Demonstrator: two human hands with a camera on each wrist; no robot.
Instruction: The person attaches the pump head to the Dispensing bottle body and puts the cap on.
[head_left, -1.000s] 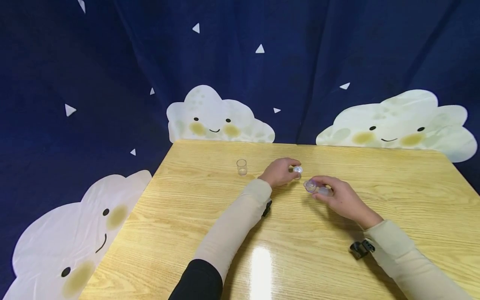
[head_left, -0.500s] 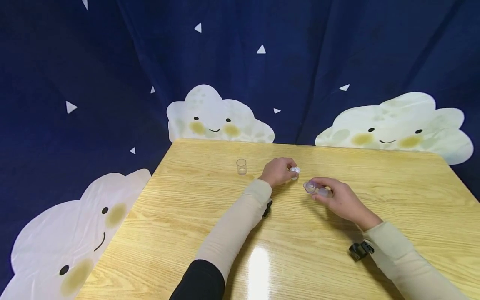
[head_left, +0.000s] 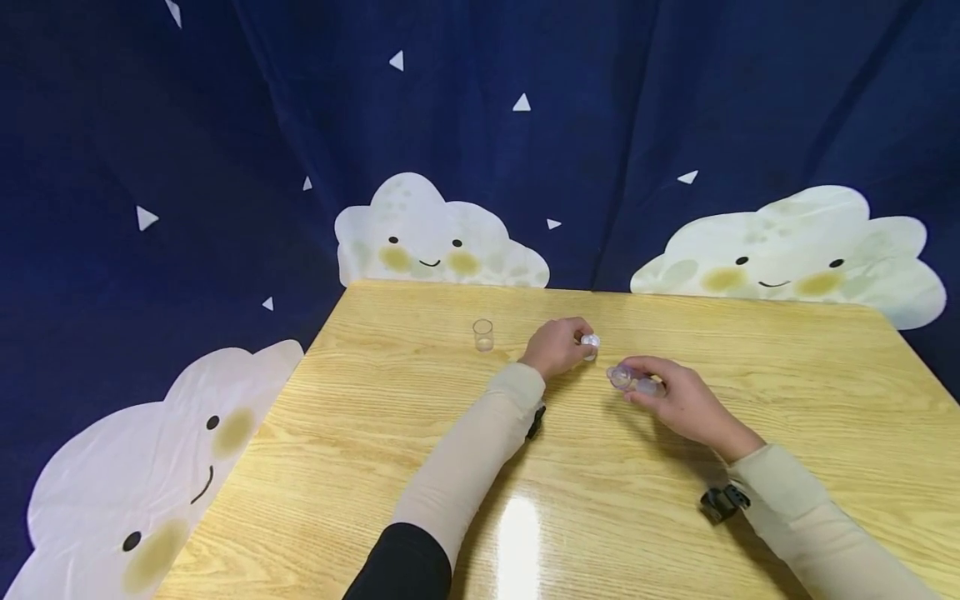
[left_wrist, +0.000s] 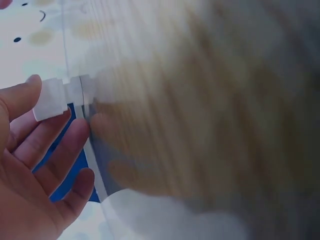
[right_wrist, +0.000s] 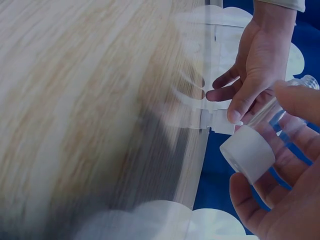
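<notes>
My left hand (head_left: 557, 345) pinches a small white plastic cap-like piece (head_left: 590, 343) between thumb and fingers, low over the tabletop. In the left wrist view this white piece (left_wrist: 50, 99) has a narrower part at its table-facing end; I cannot tell whether it touches the wood. Right of it, my right hand (head_left: 681, 402) grips a small clear bottle (head_left: 621, 377) above the table, tilted. The right wrist view shows the bottle's white end (right_wrist: 248, 153) near the fingertips and its threaded clear neck (right_wrist: 307, 81) at the other end. The two hands are apart.
A small clear glass cup (head_left: 483, 336) stands upright on the wooden table (head_left: 622, 508), left of my left hand. Behind the far table edge hangs a dark blue curtain (head_left: 465, 125) with white clouds. Dark wrist devices (head_left: 723, 503) are near both cuffs.
Over the first half second my left hand shifts the white piece slightly left, away from the bottle. Since then both hands look still. The bottle stays in my right hand, and the cup has not moved.
</notes>
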